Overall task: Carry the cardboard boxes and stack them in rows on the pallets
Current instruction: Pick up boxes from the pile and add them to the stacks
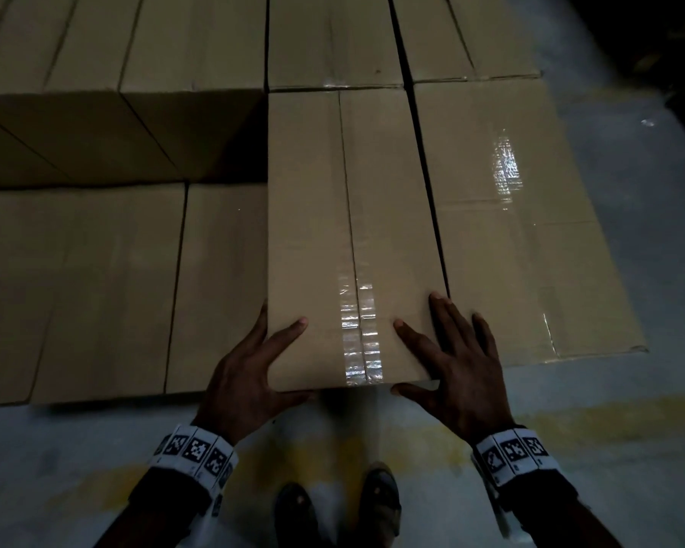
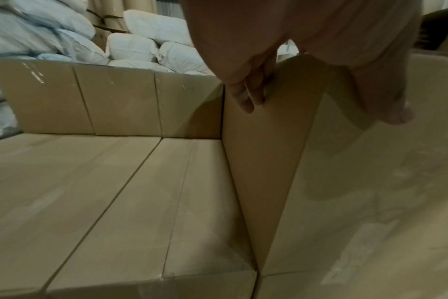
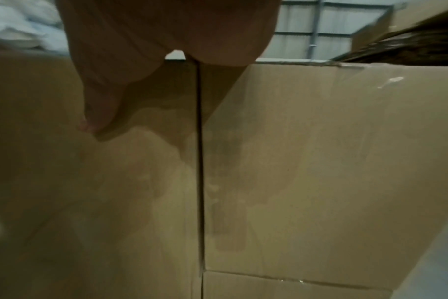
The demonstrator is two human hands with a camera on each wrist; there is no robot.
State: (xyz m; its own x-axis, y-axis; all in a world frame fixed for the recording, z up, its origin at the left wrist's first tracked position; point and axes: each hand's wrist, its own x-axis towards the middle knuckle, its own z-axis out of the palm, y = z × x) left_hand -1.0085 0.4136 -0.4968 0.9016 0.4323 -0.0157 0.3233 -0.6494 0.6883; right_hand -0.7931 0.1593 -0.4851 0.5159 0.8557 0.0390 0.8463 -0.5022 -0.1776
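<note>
Mostly built already: a wide stack [image 1: 115,53] of plain cardboard boxes, upper layer full at the far left and along the right, lower layer [image 1: 95,290] bare at the near left, so several upper-row places there look unfilled. No pallets visible under the boxes; floor [image 1: 629,429] grey with yellow marks.

Middle box [image 1: 349,231] sitting on the upper layer, hard against the right neighbour [image 1: 530,231] with only a thin seam between, far end close to the next row. Near end slightly overhanging or flush; cannot tell. Probably placed, or nearly so, with a last push or release pending.

Left hand [image 1: 254,373] spread round the near left corner, thumb on top, fingers down the side. Right hand [image 1: 455,369] spread flat on the near right corner, thumb at the front edge.
</note>
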